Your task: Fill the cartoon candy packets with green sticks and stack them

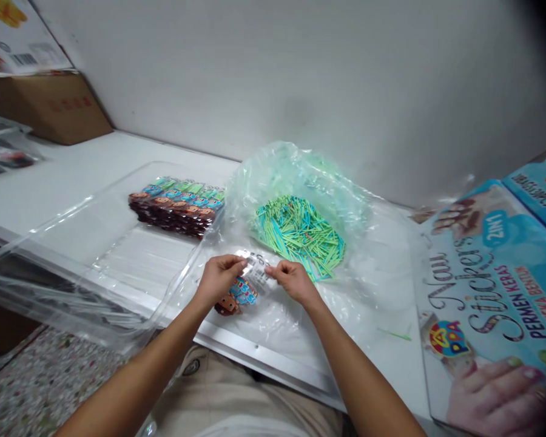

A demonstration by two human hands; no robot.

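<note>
My left hand (219,278) and my right hand (293,280) together pinch a small clear packet (255,271) with a printed label, held just above the white table (73,176). Below my left hand a colourful cartoon-figure piece (234,296) hangs from the packet. Beyond my hands lies an open clear plastic bag (295,176) holding a heap of green and blue sticks (300,233). To the left, a row of the same cartoon-figure packets (177,203) lies inside a large clear plastic sheet or bag (73,267).
A blue "Nail Stickers" display box (495,303) lies at the right, with another blue box (539,191) behind it. Cardboard boxes (45,103) stand at the far left against the white wall. One loose green stick (395,334) lies on the table.
</note>
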